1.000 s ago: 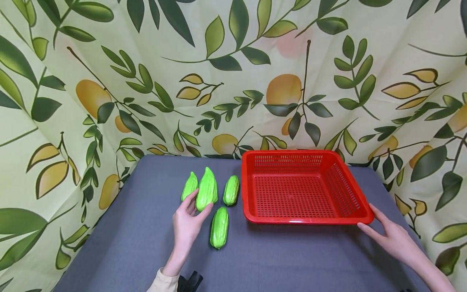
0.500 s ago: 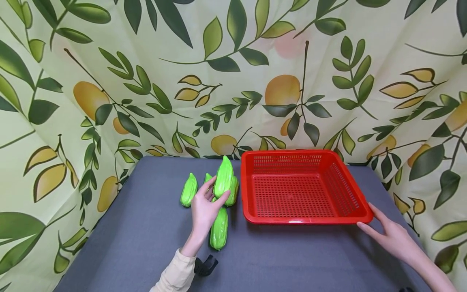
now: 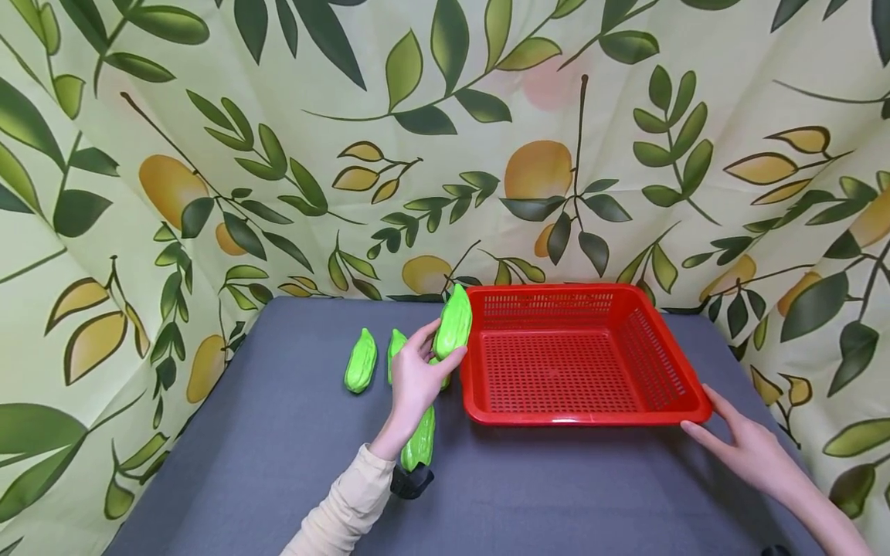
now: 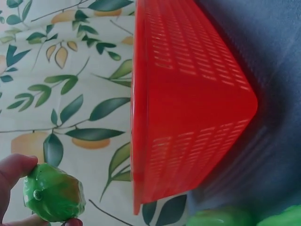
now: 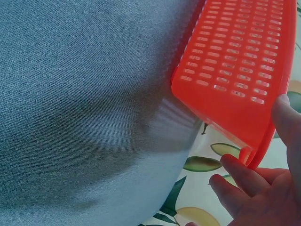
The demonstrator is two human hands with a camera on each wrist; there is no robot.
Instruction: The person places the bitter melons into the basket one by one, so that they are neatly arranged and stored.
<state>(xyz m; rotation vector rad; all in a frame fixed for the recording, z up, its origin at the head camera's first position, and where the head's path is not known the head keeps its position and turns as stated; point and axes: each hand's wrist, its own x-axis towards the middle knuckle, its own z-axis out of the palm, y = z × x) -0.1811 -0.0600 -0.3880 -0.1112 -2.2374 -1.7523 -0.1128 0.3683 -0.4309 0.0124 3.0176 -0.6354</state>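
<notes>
My left hand (image 3: pixel 415 380) pinches a bright green ridged gourd (image 3: pixel 454 323) with a pointed tip, held up beside the left rim of a red plastic basket (image 3: pixel 577 419). The left wrist view shows that gourd (image 4: pixel 54 192) end-on between thumb and fingers, apart from the basket's outer wall (image 4: pixel 188 108). My right hand (image 3: pixel 754 455) grips the basket's near right corner; in the right wrist view the thumb lies on the rim and fingers sit around the corner (image 5: pixel 254 150). No gourd shows inside the basket.
More green gourds lie on the grey cloth-covered table (image 3: pixel 264 463): one at the left (image 3: pixel 360 361), one in front (image 3: pixel 419 440) partly covered by the wrist, and others partly behind my left hand. A leaf-patterned cloth (image 3: pixel 445 154) hangs close behind the table.
My left hand has lifted the gourd from among the others and carried it right and upward to the basket's left edge. The right hand and basket stay practically where they were.
</notes>
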